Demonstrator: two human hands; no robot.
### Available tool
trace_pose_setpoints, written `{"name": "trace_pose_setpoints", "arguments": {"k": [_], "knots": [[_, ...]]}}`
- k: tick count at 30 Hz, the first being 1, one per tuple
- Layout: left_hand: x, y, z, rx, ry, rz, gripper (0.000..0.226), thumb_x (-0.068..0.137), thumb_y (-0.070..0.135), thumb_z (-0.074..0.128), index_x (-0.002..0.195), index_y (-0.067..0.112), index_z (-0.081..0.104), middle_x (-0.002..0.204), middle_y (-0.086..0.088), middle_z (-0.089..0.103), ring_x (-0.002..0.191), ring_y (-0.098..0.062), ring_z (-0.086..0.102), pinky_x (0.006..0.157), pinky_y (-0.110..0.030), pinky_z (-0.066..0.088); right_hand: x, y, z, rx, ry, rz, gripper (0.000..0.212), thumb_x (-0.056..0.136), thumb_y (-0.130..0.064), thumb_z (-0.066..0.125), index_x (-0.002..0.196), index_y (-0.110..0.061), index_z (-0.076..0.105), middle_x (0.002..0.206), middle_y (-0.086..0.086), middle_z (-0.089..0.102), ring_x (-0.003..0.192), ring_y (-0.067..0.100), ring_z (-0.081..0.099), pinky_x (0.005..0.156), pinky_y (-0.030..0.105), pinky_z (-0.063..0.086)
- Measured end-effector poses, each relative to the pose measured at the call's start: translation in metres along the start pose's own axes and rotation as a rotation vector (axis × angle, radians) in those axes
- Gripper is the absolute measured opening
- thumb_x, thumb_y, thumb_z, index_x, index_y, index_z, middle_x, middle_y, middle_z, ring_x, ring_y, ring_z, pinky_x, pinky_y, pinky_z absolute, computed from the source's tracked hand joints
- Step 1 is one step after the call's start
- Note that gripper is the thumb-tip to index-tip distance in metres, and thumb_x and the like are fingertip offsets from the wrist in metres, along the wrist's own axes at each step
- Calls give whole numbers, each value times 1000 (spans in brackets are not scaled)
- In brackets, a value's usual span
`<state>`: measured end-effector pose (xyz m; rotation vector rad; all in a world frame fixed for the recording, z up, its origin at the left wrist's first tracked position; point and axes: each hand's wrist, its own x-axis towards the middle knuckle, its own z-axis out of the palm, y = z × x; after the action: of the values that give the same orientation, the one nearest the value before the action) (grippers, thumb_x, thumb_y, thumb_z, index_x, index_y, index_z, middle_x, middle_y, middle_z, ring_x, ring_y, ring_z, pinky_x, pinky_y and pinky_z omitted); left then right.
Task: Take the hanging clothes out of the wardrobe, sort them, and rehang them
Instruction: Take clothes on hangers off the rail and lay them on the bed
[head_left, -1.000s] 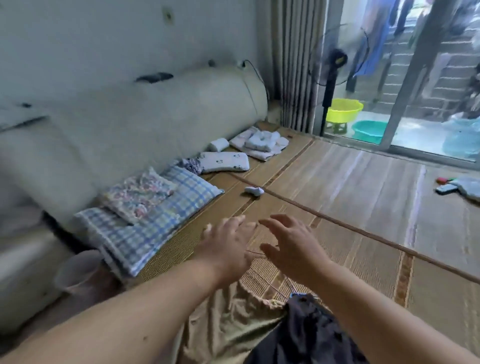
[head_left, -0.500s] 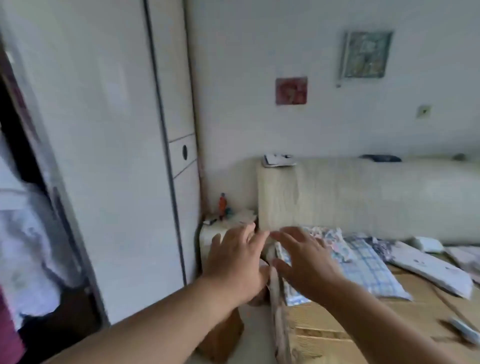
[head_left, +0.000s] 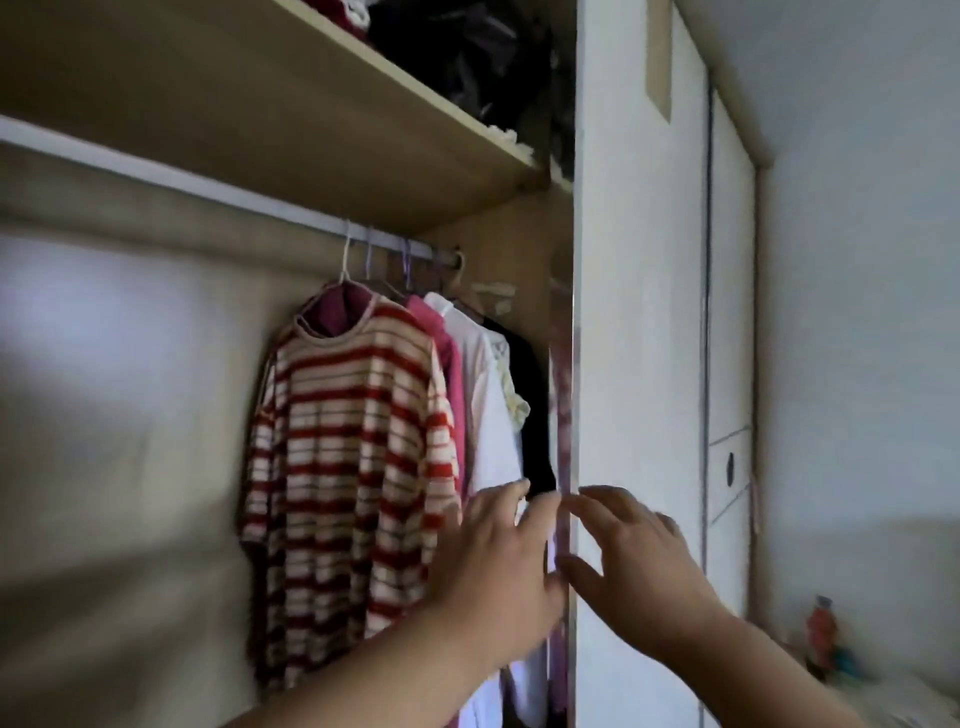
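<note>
Both hands have swung away from the bed and bedside corner, and the view now faces the open wardrobe. The left hand (head_left: 493, 566) and right hand (head_left: 639, 571) are raised side by side, fingers spread and loose, holding nothing.

The hanging clothes are bunched at the right end of the white metal rail (head_left: 208, 195): a red-and-cream striped knit sweater (head_left: 353, 467) in front, then a pink garment (head_left: 447, 374), a white shirt (head_left: 488, 415) and a black garment (head_left: 532, 415) beside the white sliding door (head_left: 639, 312). Each hangs straight down, its long axis vertical, from thin wire hanger hooks (head_left: 345, 254) on the rail.

The left hand is nearer, in front of the lower white shirt; whether it touches the cloth I cannot tell. The right hand sits in front of the door's edge. The hooks lie well above and left of both hands, so the next reach likely goes up and leftward, the left hand leading.

Above, a pale wooden shelf (head_left: 260, 104) carries dark bundled fabric (head_left: 467, 57). A small red bottle (head_left: 820, 631) stands low at the right, blurred. No brand, label or writing can be read anywhere.
</note>
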<state>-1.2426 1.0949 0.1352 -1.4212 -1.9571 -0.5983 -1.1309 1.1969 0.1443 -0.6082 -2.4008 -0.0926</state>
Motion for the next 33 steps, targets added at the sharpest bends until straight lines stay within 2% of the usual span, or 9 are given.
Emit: {"name": "trace_pose_setpoints", "arguments": {"k": [3,7,14,18,21,25,28,31,33], "knots": [[30,-37,-14,60,50,-81,62,62,52,49,120,31,53,120,0,61,105,-22,63,81,-41,53,47,-14,2,32,49,-64,57,88,-47,51,142,-42,30,144,-13,35,132,12,37,106,35,29],[72,-71,-33,152,87,-149,64,80,48,52,140,38,31,148,6,29,135,-20,32,109,-40,30,109,-16,-7,56,130,-120,58,89,-48,51,143,-39,30,144,-10,37,132,15,38,105,36,33],[160,-110,-45,343,134,-240,65,85,50,50,145,38,25,156,9,18,141,-18,21,114,-43,22,235,3,-15,212,167,-162,55,90,-44,52,141,-34,37,137,2,44,121,26,49,100,43,43],[209,-126,-48,372,151,-349,55,89,52,43,142,40,30,158,1,18,142,-26,24,113,-48,25,308,3,-11,359,108,-153,41,94,-33,43,134,-24,49,130,12,52,116,31,52,95,35,45],[240,-132,-45,334,93,-479,51,92,56,39,140,42,33,158,-11,13,141,-34,24,111,-49,28,350,-4,-7,247,-41,-117,37,100,-25,33,123,-10,57,128,16,56,116,30,53,94,34,43],[263,-130,-46,391,-68,-640,58,86,67,38,138,40,36,157,-19,6,139,-40,27,106,-46,32,377,-9,-6,173,-229,-100,40,103,-20,29,136,-5,45,145,15,41,131,29,42,104,34,36],[270,-120,-48,441,-134,-664,64,87,70,35,138,32,38,154,-20,18,142,-31,24,105,-40,32,385,-11,-5,157,-284,-116,43,105,-22,24,142,-4,37,150,13,35,135,28,37,106,32,33],[272,-114,-48,534,-145,-635,65,86,67,41,132,22,46,139,-10,47,128,-27,43,96,-35,38,388,-15,0,233,-255,-134,42,104,-20,29,139,0,39,146,17,39,133,29,40,104,31,34],[270,-115,-50,559,-117,-647,56,86,61,47,125,21,50,130,-7,55,119,-27,51,90,-33,41,388,-21,4,270,-219,-152,41,103,-20,31,136,-1,45,143,18,43,130,30,43,102,30,36]]}}
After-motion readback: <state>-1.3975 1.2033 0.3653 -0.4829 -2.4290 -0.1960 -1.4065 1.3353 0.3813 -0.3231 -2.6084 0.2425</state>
